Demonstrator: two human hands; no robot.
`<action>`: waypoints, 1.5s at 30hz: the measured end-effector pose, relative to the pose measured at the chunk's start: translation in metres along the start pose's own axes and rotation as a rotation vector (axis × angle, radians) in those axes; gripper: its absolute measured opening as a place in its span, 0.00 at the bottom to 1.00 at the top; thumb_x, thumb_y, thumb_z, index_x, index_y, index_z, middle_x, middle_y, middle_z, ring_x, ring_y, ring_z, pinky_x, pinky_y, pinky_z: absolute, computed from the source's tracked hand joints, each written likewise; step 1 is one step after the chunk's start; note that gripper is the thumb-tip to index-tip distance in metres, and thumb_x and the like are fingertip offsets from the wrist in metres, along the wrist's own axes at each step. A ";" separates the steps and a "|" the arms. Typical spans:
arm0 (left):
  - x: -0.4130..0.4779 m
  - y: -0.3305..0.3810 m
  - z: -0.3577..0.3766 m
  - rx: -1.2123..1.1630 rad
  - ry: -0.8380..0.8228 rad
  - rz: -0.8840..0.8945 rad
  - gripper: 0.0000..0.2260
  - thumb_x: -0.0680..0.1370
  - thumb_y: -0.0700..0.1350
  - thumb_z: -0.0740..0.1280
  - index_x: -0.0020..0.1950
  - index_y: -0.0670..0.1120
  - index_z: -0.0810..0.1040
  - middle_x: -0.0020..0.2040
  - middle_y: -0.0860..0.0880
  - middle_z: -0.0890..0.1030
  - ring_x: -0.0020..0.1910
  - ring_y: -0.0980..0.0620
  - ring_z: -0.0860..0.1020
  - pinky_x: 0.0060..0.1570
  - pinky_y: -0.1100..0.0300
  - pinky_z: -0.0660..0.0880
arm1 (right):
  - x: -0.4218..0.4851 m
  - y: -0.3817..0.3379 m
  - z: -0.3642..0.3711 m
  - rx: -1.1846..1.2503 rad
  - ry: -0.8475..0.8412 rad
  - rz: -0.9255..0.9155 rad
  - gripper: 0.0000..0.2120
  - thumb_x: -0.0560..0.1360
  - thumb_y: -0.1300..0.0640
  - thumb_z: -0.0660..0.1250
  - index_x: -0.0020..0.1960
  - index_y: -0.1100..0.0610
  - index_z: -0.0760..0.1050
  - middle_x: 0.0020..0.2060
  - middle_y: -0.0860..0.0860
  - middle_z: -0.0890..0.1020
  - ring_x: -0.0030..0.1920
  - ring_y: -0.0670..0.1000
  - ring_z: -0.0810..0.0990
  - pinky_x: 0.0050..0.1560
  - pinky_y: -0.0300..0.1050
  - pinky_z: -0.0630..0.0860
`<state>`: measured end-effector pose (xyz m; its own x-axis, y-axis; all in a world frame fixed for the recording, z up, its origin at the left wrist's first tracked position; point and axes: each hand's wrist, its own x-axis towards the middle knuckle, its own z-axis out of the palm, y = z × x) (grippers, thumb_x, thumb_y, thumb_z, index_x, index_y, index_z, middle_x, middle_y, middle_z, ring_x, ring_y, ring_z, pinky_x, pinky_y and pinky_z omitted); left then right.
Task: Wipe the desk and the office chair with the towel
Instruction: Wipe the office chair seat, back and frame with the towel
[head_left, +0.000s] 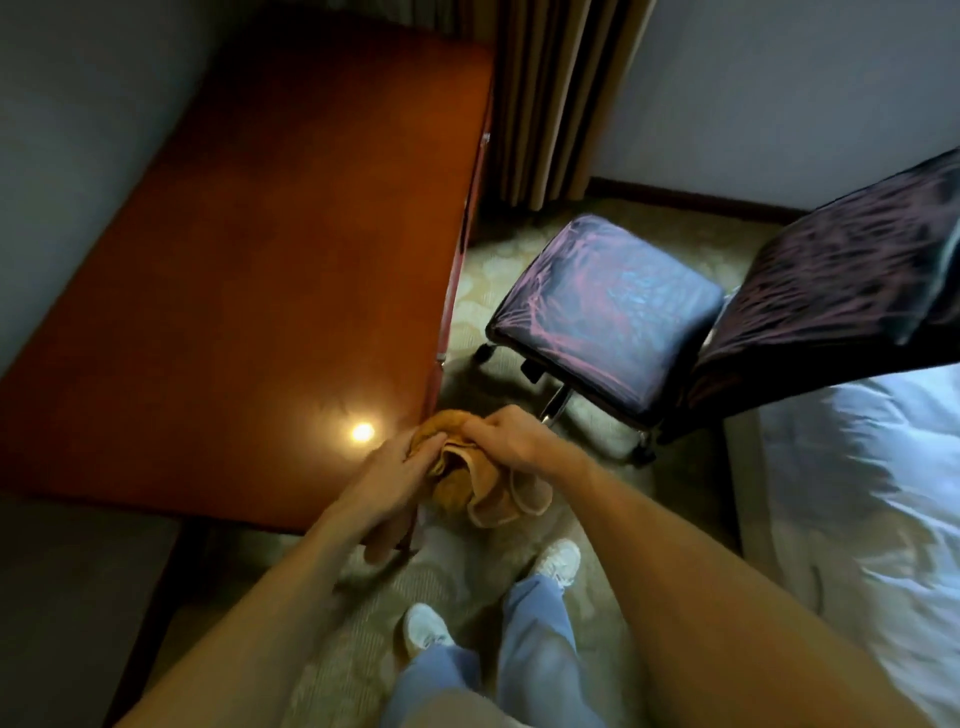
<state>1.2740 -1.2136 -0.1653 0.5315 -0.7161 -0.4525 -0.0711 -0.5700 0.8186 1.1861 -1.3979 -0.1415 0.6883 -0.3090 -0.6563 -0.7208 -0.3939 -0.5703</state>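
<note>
An orange-brown towel (470, 488) is bunched between both hands, just off the near right corner of the reddish wooden desk (260, 270). My left hand (389, 483) grips its left side, and my right hand (511, 439) pinches its top edge. Folds of the towel hang below my right hand. The office chair (608, 312), with a dark purple patterned seat and backrest (841, 270), stands on castors to the right of the desk, apart from my hands.
A lamp reflection (362, 431) glows on the desk near my left hand. Striped curtains (550, 98) hang behind the desk. A bed with white bedding (872, 499) lies at the right. My legs and white shoes (558, 561) stand on patterned carpet.
</note>
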 end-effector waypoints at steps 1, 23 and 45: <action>0.000 0.010 0.004 -0.031 -0.039 0.017 0.18 0.83 0.64 0.60 0.63 0.57 0.81 0.56 0.55 0.85 0.56 0.56 0.83 0.65 0.45 0.77 | -0.007 0.010 -0.005 0.051 0.013 0.019 0.25 0.78 0.31 0.63 0.38 0.51 0.82 0.37 0.47 0.83 0.41 0.48 0.81 0.40 0.42 0.74; 0.048 0.352 0.158 0.105 -0.176 0.343 0.14 0.83 0.60 0.64 0.42 0.70 0.85 0.44 0.64 0.86 0.52 0.60 0.84 0.59 0.62 0.76 | -0.181 0.155 -0.262 0.613 0.491 -0.111 0.19 0.63 0.31 0.71 0.44 0.42 0.87 0.46 0.46 0.88 0.52 0.47 0.86 0.57 0.46 0.79; 0.156 0.525 0.306 0.474 -0.170 0.523 0.23 0.72 0.73 0.68 0.48 0.54 0.81 0.44 0.51 0.84 0.45 0.51 0.83 0.45 0.55 0.80 | -0.254 0.301 -0.450 0.130 0.871 -0.183 0.11 0.77 0.36 0.67 0.54 0.40 0.78 0.44 0.36 0.80 0.45 0.43 0.81 0.46 0.36 0.74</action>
<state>1.0619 -1.7482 0.0859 0.1922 -0.9736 -0.1236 -0.6587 -0.2213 0.7192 0.8316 -1.8277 0.0762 0.5736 -0.8187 0.0268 -0.5609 -0.4164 -0.7155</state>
